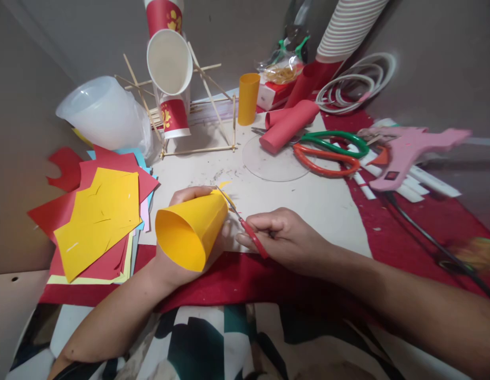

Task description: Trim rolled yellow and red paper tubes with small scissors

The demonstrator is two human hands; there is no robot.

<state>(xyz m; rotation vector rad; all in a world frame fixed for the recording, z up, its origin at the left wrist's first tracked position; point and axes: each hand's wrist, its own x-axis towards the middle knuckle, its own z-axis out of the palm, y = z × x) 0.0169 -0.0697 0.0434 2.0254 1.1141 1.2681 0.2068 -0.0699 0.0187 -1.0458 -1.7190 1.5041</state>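
My left hand [189, 196] is wrapped round a yellow paper cone [207, 219], its wide mouth facing me and its narrow end pointing away. In my right hand [284, 237] is a pair of small scissors [251, 235] with red handles. Their blades lie at the narrow end of the cone, where a thin yellow strip curls off the rim. A small curved yellow paper scrap [226, 184] shows just beyond the blades. Part of my left hand is hidden behind the cone.
Coloured paper sheets [106, 211] are piled at left. Behind stand paper cups [169, 63] and a wooden stick frame [197, 151]. Rightward lie red paper tubes [288, 126], large scissors [328, 166], a pink glue gun [407, 153] with its cord, and coiled white tubing [359, 87].
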